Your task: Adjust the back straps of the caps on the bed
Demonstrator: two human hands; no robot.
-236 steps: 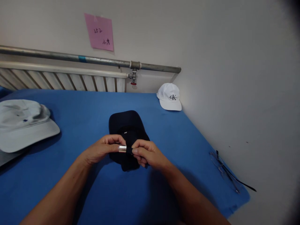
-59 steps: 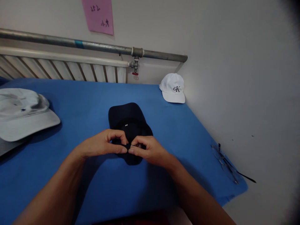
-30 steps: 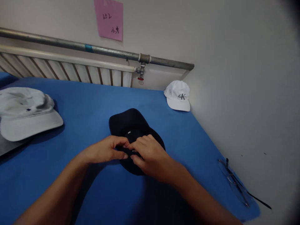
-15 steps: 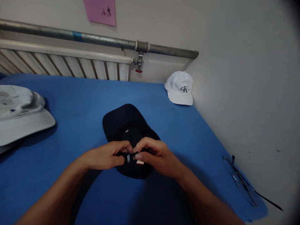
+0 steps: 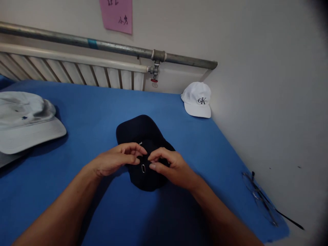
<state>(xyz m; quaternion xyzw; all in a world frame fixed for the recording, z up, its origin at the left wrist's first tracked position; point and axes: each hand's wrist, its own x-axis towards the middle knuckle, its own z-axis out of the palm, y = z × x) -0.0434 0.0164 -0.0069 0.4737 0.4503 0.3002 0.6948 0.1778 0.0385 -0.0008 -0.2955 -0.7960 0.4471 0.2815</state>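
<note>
A black baseball cap [image 5: 147, 179] lies upside down on the blue surface, its brim pointing away from me and its inside partly showing. On its near side, a small metal buckle [image 5: 143, 168] shows on the strap. My left hand [image 5: 119, 159] is over the cap's left side, fingers curved, thumb and forefinger apart just above the buckle. My right hand [image 5: 173, 165] hovers at the cap's right side, with a dark gap between thumb and forefinger. Neither hand plainly grips the strap. Part of the cap is hidden under the fingers.
Pale caps [image 5: 36, 135] are stacked at the left. A white cap with black letters [image 5: 197, 100] sits at the far right corner. Glasses [image 5: 261, 198] lie near the right edge. A radiator [image 5: 99, 73] and metal pipe [image 5: 123, 49] run along the back wall.
Both hands have let go of the cap's strap, and the left has lifted up and away from it. The buckle now shows as an open ring; the white label has gone from sight.
</note>
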